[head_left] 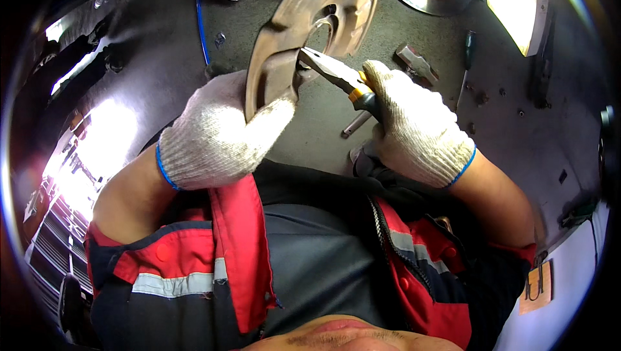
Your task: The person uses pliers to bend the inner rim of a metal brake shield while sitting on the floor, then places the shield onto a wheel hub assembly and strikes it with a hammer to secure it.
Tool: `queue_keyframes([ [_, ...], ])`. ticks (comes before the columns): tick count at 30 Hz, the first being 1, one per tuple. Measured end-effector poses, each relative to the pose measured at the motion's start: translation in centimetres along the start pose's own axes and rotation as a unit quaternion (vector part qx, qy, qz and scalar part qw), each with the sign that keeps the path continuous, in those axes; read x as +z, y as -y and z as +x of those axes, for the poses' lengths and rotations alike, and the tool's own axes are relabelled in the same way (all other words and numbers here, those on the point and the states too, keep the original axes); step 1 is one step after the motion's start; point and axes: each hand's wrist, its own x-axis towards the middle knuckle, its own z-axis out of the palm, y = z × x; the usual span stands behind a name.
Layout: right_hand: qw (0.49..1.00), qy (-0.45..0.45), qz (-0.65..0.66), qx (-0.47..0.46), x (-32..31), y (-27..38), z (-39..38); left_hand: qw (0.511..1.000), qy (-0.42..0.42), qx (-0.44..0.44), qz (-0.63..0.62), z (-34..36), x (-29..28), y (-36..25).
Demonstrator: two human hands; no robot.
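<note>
White knit gloves (pixel 220 134), blue-cuffed — pliers (pixel 336 76) yellow-and-black handled.

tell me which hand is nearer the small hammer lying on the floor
Right. The right hand, holding the pliers, sits just below and left of the hammer. The left hand grips the metal shield plate, farther off to the left.

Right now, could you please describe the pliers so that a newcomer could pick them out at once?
Start at the big curved metal plate held up by the gloved left hand. The pliers bite its inner edge, with their handles in the gloved right hand. Unlike the loose tools on the floor, they have a yellow-and-dark grip and are held.
</note>
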Motion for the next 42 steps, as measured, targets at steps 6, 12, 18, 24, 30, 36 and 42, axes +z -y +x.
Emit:
queue_keyframes([
  [6, 0.999, 0.003, 0.029, 0.029, -1.0, 0.9, -0.6, 0.985, -0.041, 0.167, 0.027, 1.5, -0.7, 3.0],
  [12, 0.993, 0.087, 0.074, -0.009, -1.9, -0.7, -0.3, 0.986, -0.004, 0.169, -0.007, 1.3, -1.3, 2.4],
  [18, 0.987, 0.085, 0.137, 0.018, -2.7, -2.1, -0.9, 0.915, -0.039, 0.371, 0.153, 1.6, -2.0, 3.6],
  [24, 0.988, -0.089, -0.030, -0.123, -2.9, -2.2, -2.2, 0.870, -0.057, 0.387, 0.300, 1.2, -3.9, 3.3],
  [30, 0.985, -0.087, -0.069, -0.133, -2.6, -1.0, -2.6, 0.970, -0.019, 0.219, 0.108, 0.4, -2.9, 3.3],
  [36, 0.974, -0.130, -0.097, -0.158, -2.2, -1.3, -3.2, 0.971, -0.046, 0.063, -0.228, -0.4, 0.3, 0.7],
  [42, 0.963, -0.160, -0.144, -0.163, -2.1, -0.7, -2.7, 0.989, -0.071, 0.063, -0.114, -0.9, 1.2, -0.3],
])
